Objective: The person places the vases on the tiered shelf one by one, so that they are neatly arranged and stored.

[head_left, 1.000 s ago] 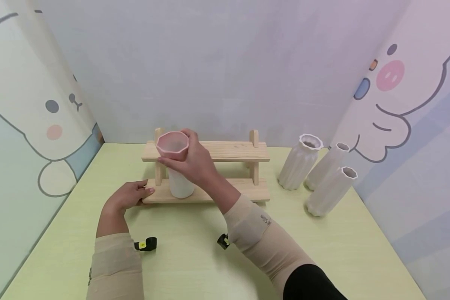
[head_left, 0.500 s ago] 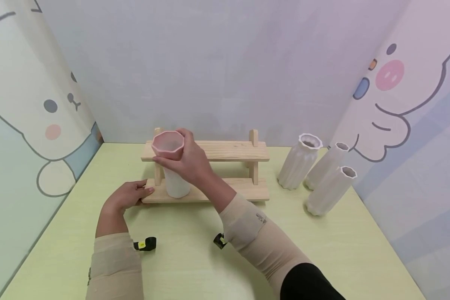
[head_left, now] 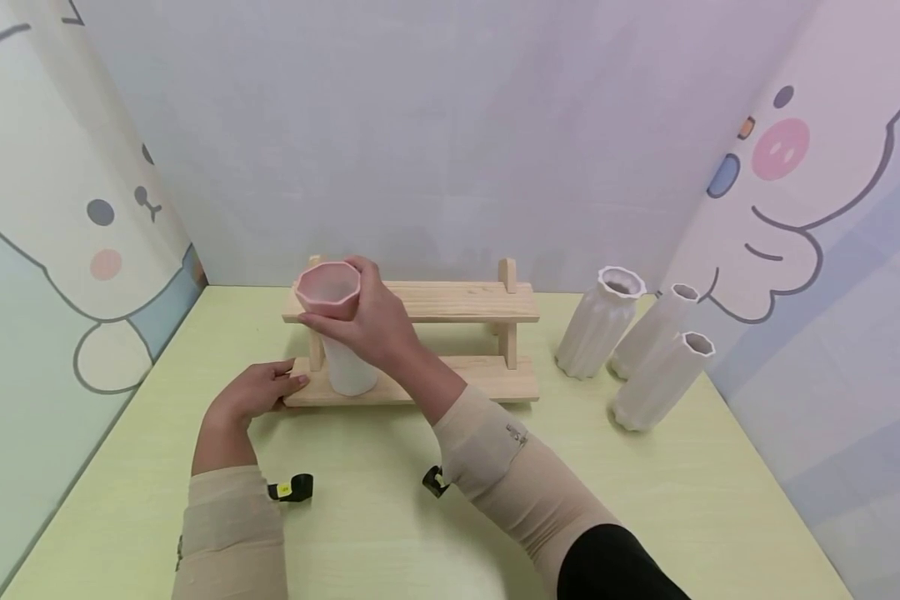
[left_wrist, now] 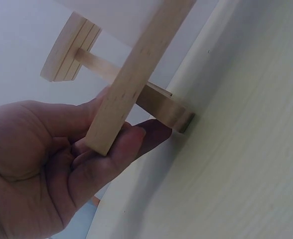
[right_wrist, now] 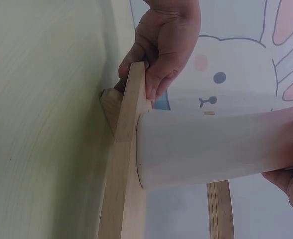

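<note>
One pale lilac backdrop (head_left: 450,142): rear of the work area, with printed cartoon animals at both sides

Pale yellow-green flat table (head_left: 360,533): supports all items in front of the backdrop

Two-tier pale wooden rack (head_left: 465,302): on the table, near the backdrop; long axis left to right; upper tier set back from the lower shelf (head_left: 472,377)

Three white ribbed vases: on the table, right of the rack; one wide with a flared wavy rim (head_left: 594,333), one slim at the rear (head_left: 652,337), one slim in front (head_left: 656,392); apart from both hands

Tall pink-and-white tapered vase with faceted rim (head_left: 352,368): at the left end of the lower shelf, mouth up, long axis near vertical; rim in front of the upper tier

Right hand (head_left: 375,321): partly closed round the pink upper part, thumb on the near side; nearer hand to the vase

Left hand (head_left: 255,390): closed on the left end of the lower shelf, digits above and below the board; just left of the vase, apart from it

Two small black blocks: low in the head view, one at left (head_left: 292,488), one near the middle (head_left: 435,481); mounting cannot be told

Base-to-shelf contact: judged the governing relation; vase base appears flush on the lower shelf, directly below the right-hand grip
</note>
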A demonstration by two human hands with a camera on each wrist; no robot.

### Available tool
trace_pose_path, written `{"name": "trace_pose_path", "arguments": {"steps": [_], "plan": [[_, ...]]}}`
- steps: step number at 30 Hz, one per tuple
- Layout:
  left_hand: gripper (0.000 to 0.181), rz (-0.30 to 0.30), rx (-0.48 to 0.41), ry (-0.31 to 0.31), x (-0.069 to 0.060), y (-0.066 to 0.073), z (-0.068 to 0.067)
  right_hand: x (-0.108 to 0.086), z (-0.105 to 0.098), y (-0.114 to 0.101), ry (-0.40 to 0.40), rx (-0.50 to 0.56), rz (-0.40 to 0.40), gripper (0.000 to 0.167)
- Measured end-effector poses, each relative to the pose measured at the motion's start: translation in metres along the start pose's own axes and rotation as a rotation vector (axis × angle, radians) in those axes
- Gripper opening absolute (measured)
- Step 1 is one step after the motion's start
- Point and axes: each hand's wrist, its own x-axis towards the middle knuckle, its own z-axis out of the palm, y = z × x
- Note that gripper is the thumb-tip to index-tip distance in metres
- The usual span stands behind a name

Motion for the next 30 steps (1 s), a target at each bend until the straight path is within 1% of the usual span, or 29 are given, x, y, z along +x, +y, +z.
{"name": "trace_pose_path", "arguments": {"steps": [6, 13, 17, 23, 27, 30], "plan": [[0.076, -0.016, 0.015, 0.004, 0.001, 0.0, -0.001, 0.002, 0.003, -0.002, -0.009, 0.004, 0.002, 0.097], [0.074, -0.005, 0.017, 0.008, 0.001, -0.001, 0.0, 0.002, 0.005, -0.001, -0.006, 0.024, 0.036, 0.096], [0.075, -0.006, 0.022, 0.008, 0.001, -0.002, 0.001, 0.002, 0.007, 0.001, -0.001, 0.027, 0.039, 0.095], [0.076, -0.025, 0.02, 0.009, 0.0, -0.001, -0.001, 0.002, 0.012, 0.0, 0.018, 0.01, 0.046, 0.096], [0.078, -0.023, 0.022, 0.004, 0.001, -0.001, -0.002, 0.001, 0.016, -0.002, 0.043, -0.002, 0.043, 0.096], [0.079, -0.021, 0.04, 0.004, 0.001, 0.0, -0.002, -0.001, 0.017, -0.002, 0.068, -0.006, 0.037, 0.096]]}}
